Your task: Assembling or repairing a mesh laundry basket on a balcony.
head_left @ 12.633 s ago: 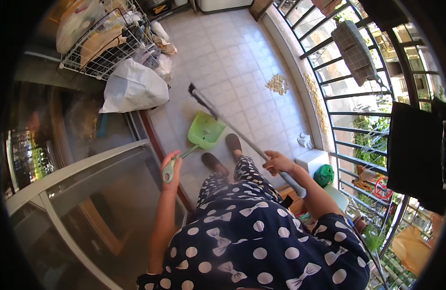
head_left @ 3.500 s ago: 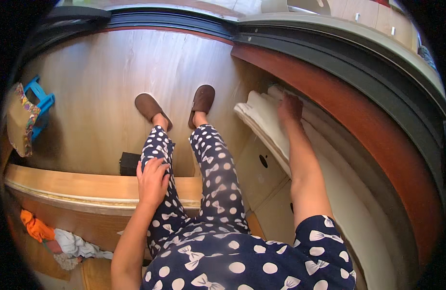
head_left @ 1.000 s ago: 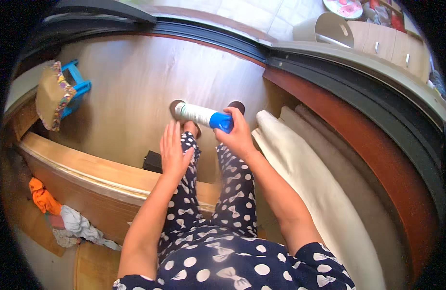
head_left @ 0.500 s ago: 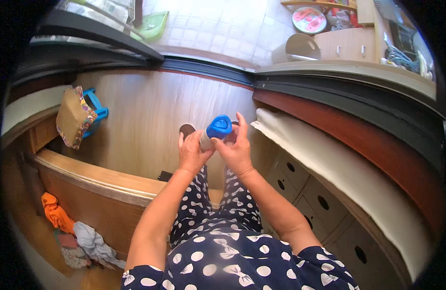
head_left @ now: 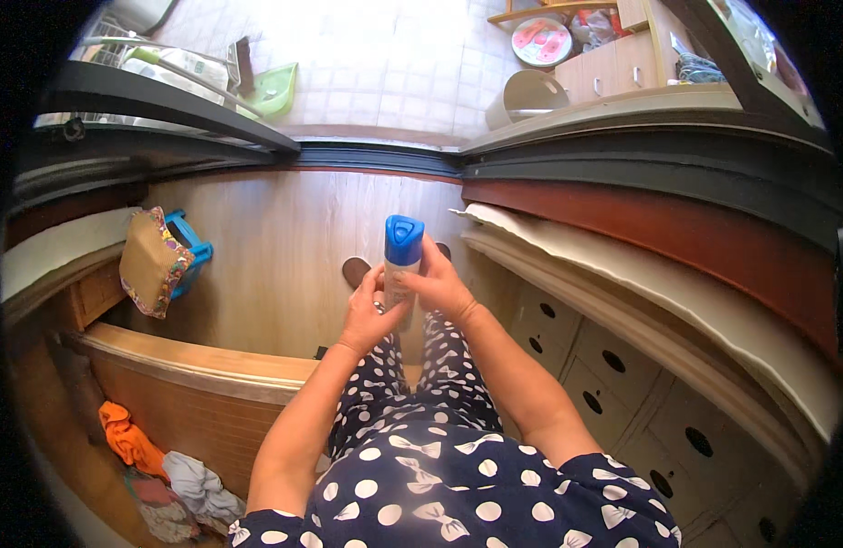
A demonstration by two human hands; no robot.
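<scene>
I hold a white spray can with a blue cap [head_left: 402,260] upright in front of me, over the wooden floor [head_left: 284,256]. My right hand [head_left: 442,285] wraps the can's body from the right. My left hand [head_left: 369,315] grips its lower part from the left. The can's bottom is hidden by my fingers. My brown slippers [head_left: 356,269] show just beyond the can.
A white drawer unit with round holes [head_left: 613,361] runs along my right. A wooden bed edge [head_left: 193,365] lies to my left, with clothes [head_left: 157,457] below it. A blue stool with a patterned cushion [head_left: 157,260] stands on the floor. A green dustpan [head_left: 273,89] lies on the tiled balcony.
The can has gone from lying sideways in my hands to standing upright, raised higher. My view has tilted up toward the balcony.
</scene>
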